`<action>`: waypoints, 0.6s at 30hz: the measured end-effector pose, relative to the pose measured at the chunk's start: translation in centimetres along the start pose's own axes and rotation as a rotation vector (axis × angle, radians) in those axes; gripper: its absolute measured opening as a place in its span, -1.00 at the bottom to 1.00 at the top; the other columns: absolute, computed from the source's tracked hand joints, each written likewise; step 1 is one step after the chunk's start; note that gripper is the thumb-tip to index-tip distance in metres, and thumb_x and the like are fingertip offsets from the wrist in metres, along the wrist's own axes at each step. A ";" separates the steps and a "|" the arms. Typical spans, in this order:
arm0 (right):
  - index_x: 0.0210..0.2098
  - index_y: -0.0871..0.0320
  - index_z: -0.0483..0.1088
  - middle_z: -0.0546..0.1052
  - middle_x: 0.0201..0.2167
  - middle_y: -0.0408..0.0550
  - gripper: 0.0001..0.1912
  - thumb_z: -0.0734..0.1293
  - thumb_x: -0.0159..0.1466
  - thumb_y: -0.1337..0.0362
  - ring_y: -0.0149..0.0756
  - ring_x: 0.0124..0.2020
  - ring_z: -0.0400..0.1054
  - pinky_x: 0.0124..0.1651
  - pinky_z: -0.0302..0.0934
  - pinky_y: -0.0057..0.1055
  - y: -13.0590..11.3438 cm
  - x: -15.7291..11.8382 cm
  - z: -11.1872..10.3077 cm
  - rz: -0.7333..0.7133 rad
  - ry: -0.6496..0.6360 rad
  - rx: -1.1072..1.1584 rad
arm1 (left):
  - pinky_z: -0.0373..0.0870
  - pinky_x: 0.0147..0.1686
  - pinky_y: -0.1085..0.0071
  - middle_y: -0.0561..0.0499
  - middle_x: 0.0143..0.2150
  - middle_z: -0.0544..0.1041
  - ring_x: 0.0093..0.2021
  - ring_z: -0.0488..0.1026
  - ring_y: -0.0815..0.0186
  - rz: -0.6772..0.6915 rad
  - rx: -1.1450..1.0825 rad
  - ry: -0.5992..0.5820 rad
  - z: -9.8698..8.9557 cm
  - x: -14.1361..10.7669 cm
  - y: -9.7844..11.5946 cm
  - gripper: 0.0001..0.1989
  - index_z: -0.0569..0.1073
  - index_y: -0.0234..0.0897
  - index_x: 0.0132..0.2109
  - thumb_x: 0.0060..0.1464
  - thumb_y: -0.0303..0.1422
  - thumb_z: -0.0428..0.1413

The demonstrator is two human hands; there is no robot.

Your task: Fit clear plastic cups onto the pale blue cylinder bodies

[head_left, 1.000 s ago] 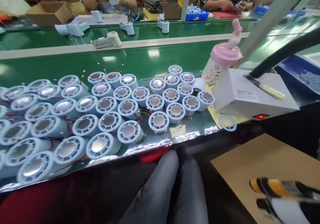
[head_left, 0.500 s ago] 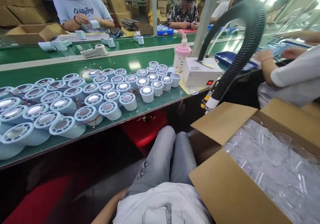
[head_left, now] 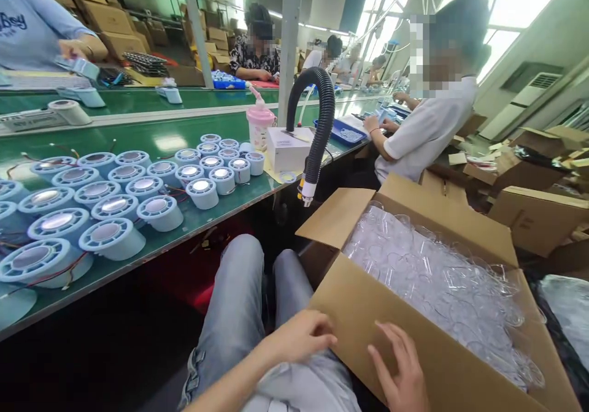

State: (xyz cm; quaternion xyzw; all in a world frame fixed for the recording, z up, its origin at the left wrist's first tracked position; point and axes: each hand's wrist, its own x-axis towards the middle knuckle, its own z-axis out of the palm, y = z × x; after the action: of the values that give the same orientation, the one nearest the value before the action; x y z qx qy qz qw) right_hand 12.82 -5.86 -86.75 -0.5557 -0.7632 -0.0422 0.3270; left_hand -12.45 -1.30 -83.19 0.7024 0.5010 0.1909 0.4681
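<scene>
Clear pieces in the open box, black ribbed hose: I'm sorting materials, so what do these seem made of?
The clear pieces look like thin, glossy plastic: see-through with sharp highlights, though glass isn't ruled out. The ribbed hose seems satin plastic or rubber, judging by its soft sheen and curved ridges.

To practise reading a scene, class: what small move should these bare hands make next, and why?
Probably, the right hand should move over the near flap of the brown cardboard box towards the clear plastic pieces inside: it and the left hand seem empty, and that flap lies between.
</scene>
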 end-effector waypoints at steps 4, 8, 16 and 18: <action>0.13 0.03 0.37 0.34 0.16 0.17 -0.53 0.23 0.32 0.00 0.16 0.01 0.30 -0.06 0.25 0.15 3.1 1.8 4.5 0.104 0.088 -0.264 | 0.31 0.06 0.28 -0.22 0.10 0.37 0.06 0.39 0.10 0.033 0.100 -0.115 2.8 5.6 -0.4 -0.35 0.34 -0.41 0.15 -0.10 -0.28 0.24; -0.09 -0.05 0.57 0.46 0.03 0.12 -0.66 0.17 0.37 0.30 0.03 -0.11 0.34 -0.08 0.25 0.06 5.4 1.7 7.4 0.113 0.150 -0.367 | 0.31 0.13 0.21 -0.39 0.24 0.18 0.12 0.38 0.02 0.022 0.166 -0.165 3.2 7.9 -1.5 -0.27 0.24 -0.57 0.21 -0.05 -0.28 0.22; -0.24 -0.11 0.63 0.52 -0.04 0.09 -0.62 0.16 0.34 0.26 -0.05 -0.19 0.45 -0.16 0.33 -0.07 6.5 1.0 6.9 0.086 0.117 -0.337 | 0.22 0.19 0.09 -0.20 0.12 0.38 0.17 0.31 -0.01 0.243 0.240 -0.060 -0.1 1.3 4.7 -0.52 0.36 -0.27 0.16 0.11 -0.23 0.10; -0.22 -0.11 0.62 0.53 -0.07 0.11 -0.66 0.19 0.29 0.19 0.02 -0.21 0.47 -0.23 0.35 -0.04 6.1 1.2 6.3 0.108 0.099 -0.265 | 0.33 0.08 0.20 -0.14 0.01 0.45 0.04 0.39 0.10 0.345 0.216 0.055 -2.4 -2.4 6.3 -0.59 0.39 -0.23 0.12 0.16 -0.20 0.07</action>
State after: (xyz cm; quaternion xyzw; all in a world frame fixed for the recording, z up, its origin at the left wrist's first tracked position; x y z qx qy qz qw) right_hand 15.09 0.08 -92.84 -0.6316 -0.7028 -0.1521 0.2897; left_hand -11.97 -2.66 -76.20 0.8184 0.4035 0.2327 0.3366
